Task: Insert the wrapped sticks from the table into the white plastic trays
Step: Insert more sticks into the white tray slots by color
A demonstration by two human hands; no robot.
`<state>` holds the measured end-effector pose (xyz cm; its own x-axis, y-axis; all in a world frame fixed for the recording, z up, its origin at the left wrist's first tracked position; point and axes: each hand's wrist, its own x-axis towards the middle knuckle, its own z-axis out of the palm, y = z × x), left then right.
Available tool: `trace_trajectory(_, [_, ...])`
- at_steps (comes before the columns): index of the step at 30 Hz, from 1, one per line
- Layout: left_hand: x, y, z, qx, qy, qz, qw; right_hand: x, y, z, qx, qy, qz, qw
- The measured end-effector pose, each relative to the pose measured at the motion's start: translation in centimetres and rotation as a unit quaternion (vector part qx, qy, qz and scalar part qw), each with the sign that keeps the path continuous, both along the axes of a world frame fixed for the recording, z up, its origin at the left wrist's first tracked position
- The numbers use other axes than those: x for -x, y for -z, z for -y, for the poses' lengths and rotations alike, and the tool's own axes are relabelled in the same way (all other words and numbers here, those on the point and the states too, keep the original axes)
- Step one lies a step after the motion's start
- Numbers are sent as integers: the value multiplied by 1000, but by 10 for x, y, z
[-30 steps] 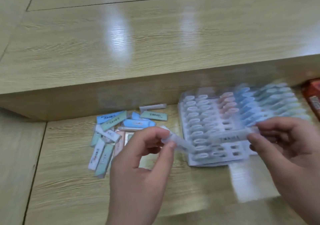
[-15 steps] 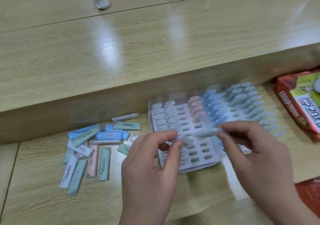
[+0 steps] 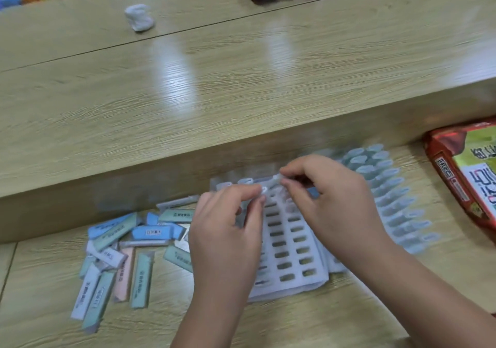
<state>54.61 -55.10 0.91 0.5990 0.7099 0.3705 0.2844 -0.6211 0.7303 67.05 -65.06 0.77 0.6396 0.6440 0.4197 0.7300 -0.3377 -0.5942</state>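
Item: left hand (image 3: pixel 228 221). Fingers curled, thumb and forefinger pinched on the near end of the white wrapped stick (image 3: pixel 270 184).

Item: right hand (image 3: pixel 330 200). Fingers curled, tips pinching the far end of the same white piece. The two hands stood close together, fingertips nearly meeting. Blur kept me from telling whether they shared one stick or held one each.

Item: white wrapped stick. Held in the air between both sets of fingertips, over the far end of the white plastic trays (image 3: pixel 294 243).

Item: white plastic trays. Stacked flat on the lower table (image 3: pixel 335 312), directly beneath both hands; open slots showed in the near rows.

Item: pale blue sticks (image 3: pixel 394 202). Standing in rows in the trays, just right of the right hand.

Item: loose wrapped sticks (image 3: pixel 126 248). Blue, green, white and pink, scattered on the table left of the left hand.

Item: red packet (image 3: pixel 467 181). At the right edge.

Item: crumpled white lump (image 3: pixel 138 17). On the raised wooden ledge (image 3: pixel 214 92) beyond.
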Motion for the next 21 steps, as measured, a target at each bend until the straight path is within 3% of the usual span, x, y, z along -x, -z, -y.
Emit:
trace_trajectory(11, [-9,-1,-7,11,7,-34,999,-11,0,-7,60,-34,7,998])
trace_trajectory(15, [-10,-2,-16,-50,53,-42,996,-11,0,-12,72,-44,16,996])
trace_trajectory(21, [-11,2,-22,-56,82,-4,995,-11,0,-7,69,-49,40,996])
